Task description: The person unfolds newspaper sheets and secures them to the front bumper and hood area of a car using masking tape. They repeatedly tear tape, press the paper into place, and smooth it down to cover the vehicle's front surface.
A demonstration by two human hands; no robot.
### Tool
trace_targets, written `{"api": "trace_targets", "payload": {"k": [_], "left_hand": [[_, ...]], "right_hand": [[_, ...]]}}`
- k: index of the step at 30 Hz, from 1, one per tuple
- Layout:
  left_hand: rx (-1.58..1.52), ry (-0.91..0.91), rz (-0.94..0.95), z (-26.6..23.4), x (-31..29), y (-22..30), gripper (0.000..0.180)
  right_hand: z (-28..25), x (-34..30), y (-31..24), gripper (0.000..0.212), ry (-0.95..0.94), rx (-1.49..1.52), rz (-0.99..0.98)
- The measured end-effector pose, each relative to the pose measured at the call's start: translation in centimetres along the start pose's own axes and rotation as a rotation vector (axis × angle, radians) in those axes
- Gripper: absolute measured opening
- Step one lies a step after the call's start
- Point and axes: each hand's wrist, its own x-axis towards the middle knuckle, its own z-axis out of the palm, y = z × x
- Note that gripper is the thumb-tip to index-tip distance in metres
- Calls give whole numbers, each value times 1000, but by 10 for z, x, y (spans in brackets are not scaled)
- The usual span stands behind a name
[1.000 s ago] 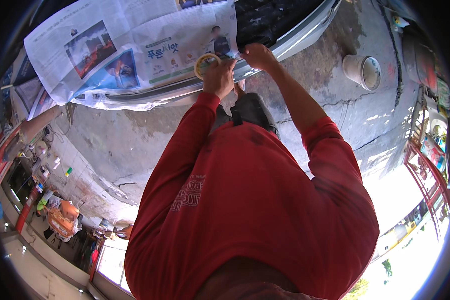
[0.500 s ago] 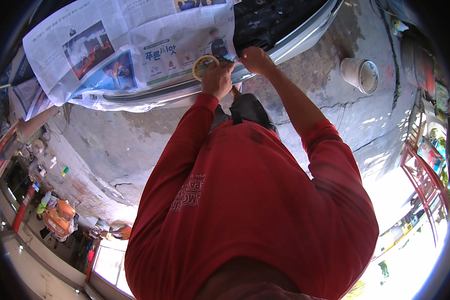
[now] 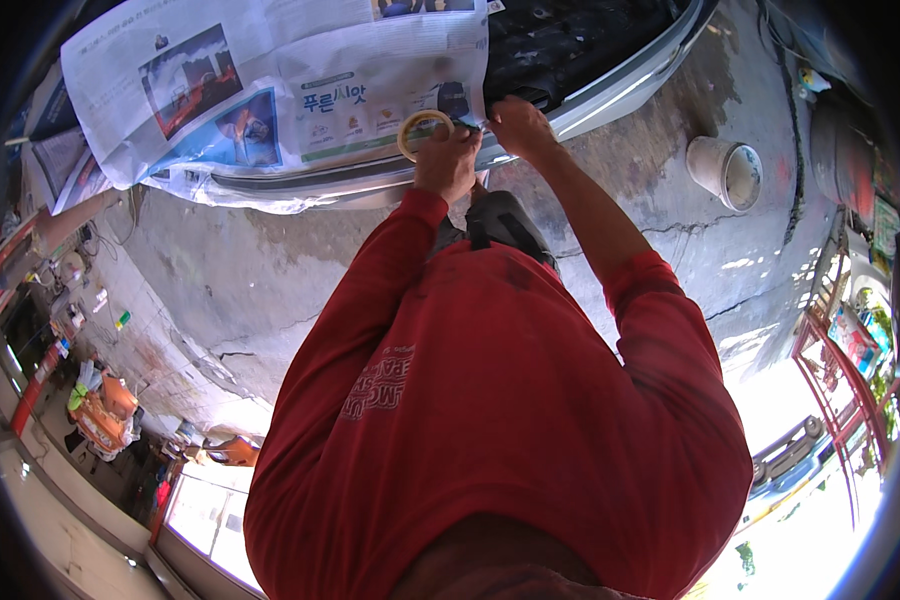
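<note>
My left hand [image 3: 448, 166] is closed on a roll of masking tape [image 3: 405, 138], a pale yellowish ring. The roll rests against the lower right part of a newspaper sheet [image 3: 270, 60]. Just right of it, my right hand [image 3: 523, 130] has its fingers pinched together at the sheet's right edge; what lies between the fingertips is hidden. Both hands are over the edge of a silver-grey vehicle panel [image 3: 620, 98], which curves away to the right. The newspaper covers its left part, with clear plastic film [image 3: 270, 200] showing beneath.
A dirty white bucket [image 3: 708, 165] lies tilted on the cracked concrete floor [image 3: 240, 260] to the right. A dark panel area [image 3: 580, 45] is beyond my right hand. Red metal railing [image 3: 830, 360] stands at the far right. Clutter with orange objects [image 3: 105, 415] is at the lower left.
The whole view has shifted slightly, moving the newspaper and panel up and to the right. My hands stay close together at the sheet's edge, the tape roll still in the left.
</note>
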Motion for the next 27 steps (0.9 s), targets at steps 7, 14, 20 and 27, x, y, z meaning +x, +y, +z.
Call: {"api": "trace_targets", "payload": {"k": [7, 14, 20, 27], "left_hand": [[54, 47, -44, 3, -2, 11, 40], [89, 56, -86, -5, -26, 9, 47], [51, 98, -328, -30, -102, -65, 47], [181, 76, -586, -78, -168, -179, 40]], "right_hand": [[5, 19, 28, 50, 13, 84, 35], [-12, -15, -1, 15, 46, 259, -122], [7, -19, -66, 19, -84, 443, -335], [14, 50, -50, 30, -69, 289, -50]]}}
